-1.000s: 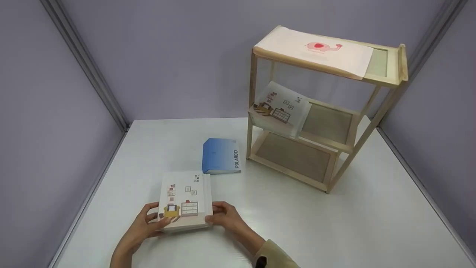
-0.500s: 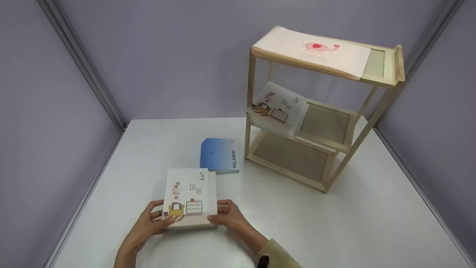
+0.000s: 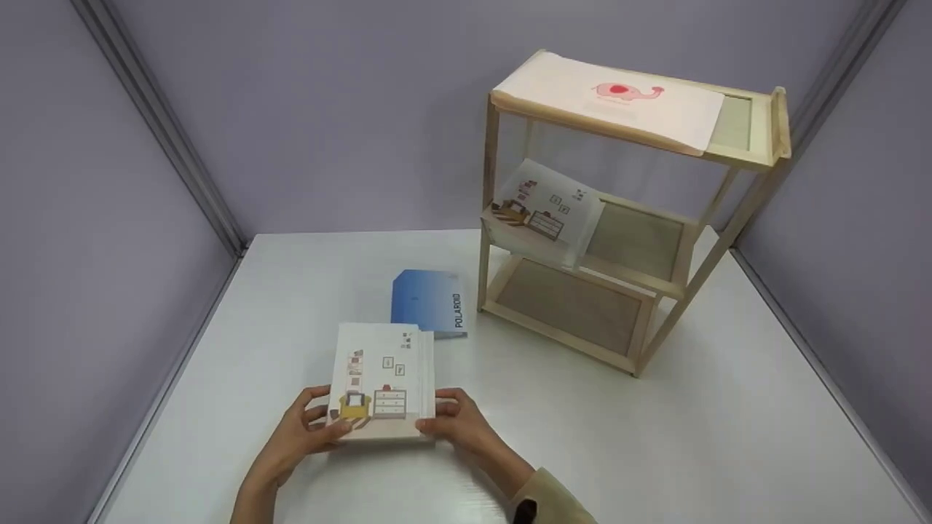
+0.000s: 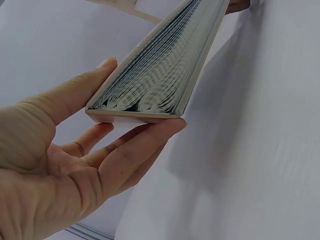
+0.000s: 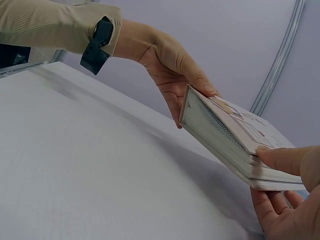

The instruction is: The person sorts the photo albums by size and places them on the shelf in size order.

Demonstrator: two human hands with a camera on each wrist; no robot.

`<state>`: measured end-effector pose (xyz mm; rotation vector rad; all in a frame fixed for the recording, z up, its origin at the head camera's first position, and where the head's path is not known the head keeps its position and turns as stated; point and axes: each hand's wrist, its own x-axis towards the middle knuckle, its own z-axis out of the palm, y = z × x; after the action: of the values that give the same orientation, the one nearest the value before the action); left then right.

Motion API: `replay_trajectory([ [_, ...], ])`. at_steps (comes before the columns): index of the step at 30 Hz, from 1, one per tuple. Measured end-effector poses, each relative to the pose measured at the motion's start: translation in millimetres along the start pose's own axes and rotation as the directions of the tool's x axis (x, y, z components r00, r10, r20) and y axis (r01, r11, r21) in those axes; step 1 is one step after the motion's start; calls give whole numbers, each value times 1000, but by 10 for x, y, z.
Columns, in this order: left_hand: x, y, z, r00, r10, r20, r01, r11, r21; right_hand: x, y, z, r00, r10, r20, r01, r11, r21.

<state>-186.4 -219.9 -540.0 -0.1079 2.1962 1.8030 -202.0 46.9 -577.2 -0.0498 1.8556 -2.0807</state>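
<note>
Above the white table, both hands hold a thick photo album [image 3: 382, 378] with a white cover showing a yellow armchair and a drawer chest. My left hand [image 3: 295, 429] grips its lower left corner, thumb on the cover and fingers beneath. The right hand [image 3: 462, 422] pinches the lower right corner by the spine, likewise with thumb on top. In the left wrist view, stacked sleeve pages show along the edge of the album [image 4: 160, 70]. The album [image 5: 215, 120] is tilted and apart from the tabletop in the right wrist view. A blue POLAROID album [image 3: 426, 298] lies just behind, its near corner covered.
A wooden three-tier rack [image 3: 564, 309] stands at the back right. On its middle tier lies a similar white album [image 3: 546, 211]; a white sheet with a pink elephant [image 3: 619, 102] covers most of the top. Grey walls [image 3: 335, 131] enclose the table [image 3: 655, 451].
Both hands have carried the album a little to the right and away from the body, so it now overlaps the blue album's near corner. The rack's contents stay put.
</note>
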Motion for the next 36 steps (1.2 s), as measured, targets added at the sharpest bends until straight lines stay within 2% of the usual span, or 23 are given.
replay_trajectory([
  [15,30,56,91,1000,22,11,-22,1000,-17,-59,-66,-121,1000,-2,-4,2,1000,-19],
  [22,42,115,149,999,33,-10,-33,999,-22,-79,-92,-163,1000,-10,-26,9,1000,-23],
  [30,31,171,177,997,67,32,-66,997,-33,-91,-128,-216,1000,-24,-17,24,1000,-17],
  [36,25,208,214,997,73,18,-73,997,-23,-92,-141,-251,999,-29,-28,28,999,-26],
])
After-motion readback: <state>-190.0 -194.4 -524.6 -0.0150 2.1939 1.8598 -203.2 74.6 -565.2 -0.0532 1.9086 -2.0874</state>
